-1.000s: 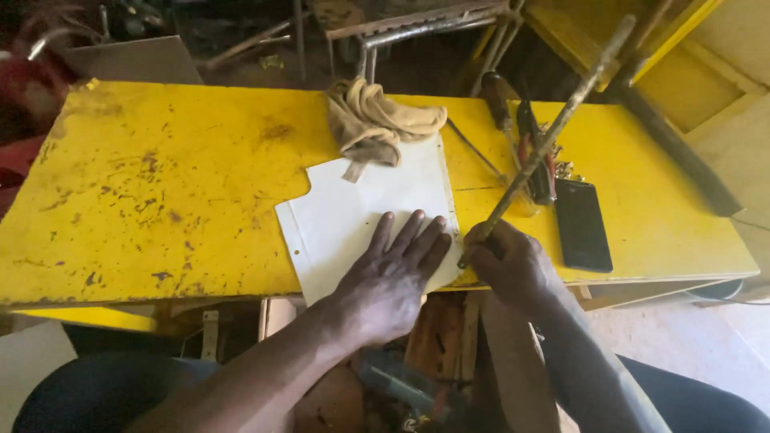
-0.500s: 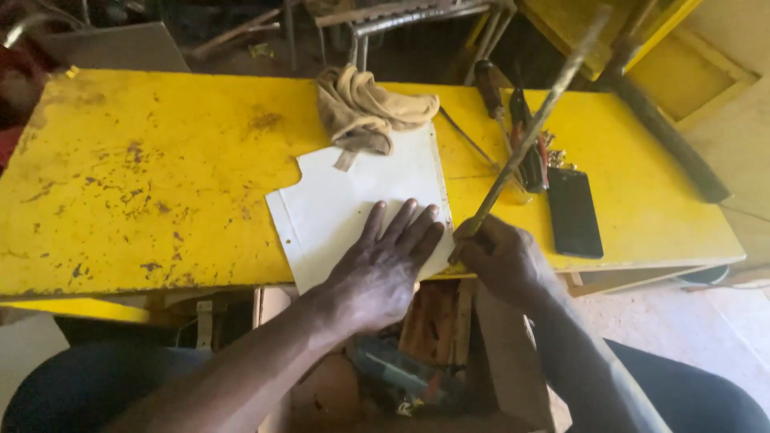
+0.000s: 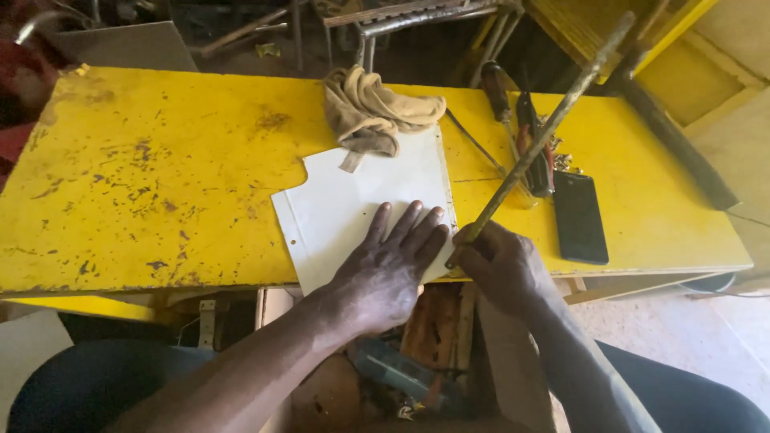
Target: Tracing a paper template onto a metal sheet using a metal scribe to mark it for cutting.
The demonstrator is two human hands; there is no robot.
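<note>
A white sheet (image 3: 345, 208) with a notched corner and small punched holes lies on a worn yellow table (image 3: 152, 184), its near edge at the table's front. My left hand (image 3: 393, 261) presses flat on the sheet's near right part, fingers spread. Just right of it, my right hand (image 3: 497, 265) grips the lower end of a long thin metal rod (image 3: 553, 120). The rod slants up and away to the right, and its tip sits at the sheet's right edge.
A tan rag (image 3: 373, 112) overlaps the sheet's far edge. A black phone (image 3: 579, 215) lies right of the rod, with a screwdriver (image 3: 496, 88) and red-handled pliers (image 3: 536, 152) behind it. Metal frames and yellow panels stand beyond the table.
The view has shifted slightly. Both hands stay in place on the sheet and the rod.
</note>
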